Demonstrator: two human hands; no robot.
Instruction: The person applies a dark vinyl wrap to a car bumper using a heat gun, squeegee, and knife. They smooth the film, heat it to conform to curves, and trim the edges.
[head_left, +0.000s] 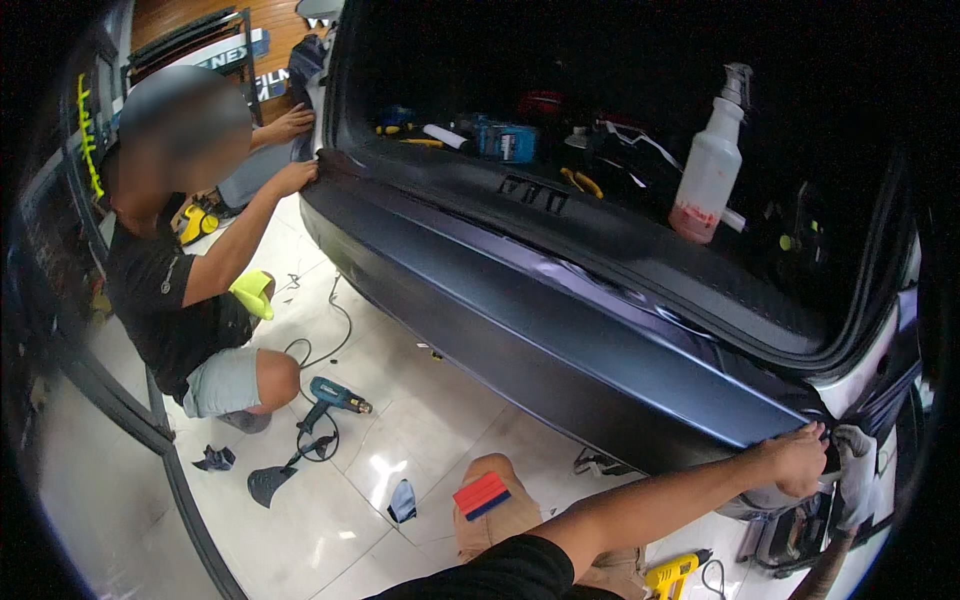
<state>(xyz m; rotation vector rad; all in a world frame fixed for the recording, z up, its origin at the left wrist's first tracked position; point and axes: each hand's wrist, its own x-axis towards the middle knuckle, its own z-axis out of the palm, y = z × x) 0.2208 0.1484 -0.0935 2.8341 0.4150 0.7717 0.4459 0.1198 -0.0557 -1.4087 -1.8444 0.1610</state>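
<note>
A satin dark-blue film [560, 350] covers the rear bumper of a car, with a wavy purplish edge along its top. My left hand [800, 460] reaches across to the bumper's right corner, its fingers closed on the edge of the film. Right beside it is my right hand [857, 470] in a pale glove, against the corner; its fingers are partly hidden. A red squeegee [480, 495] with a dark blue edge lies on my tan-clothed leg [490, 540]. At the far left end, a co-worker's hands [295, 178] touch the bumper and the car's side.
The crouching co-worker [160, 260] wears a black shirt. On the tiled floor lie a teal heat gun [338, 396], film scraps [402, 500] and a yellow heat gun [675, 572]. A spray bottle [710, 165] stands in the open trunk near tools [505, 142].
</note>
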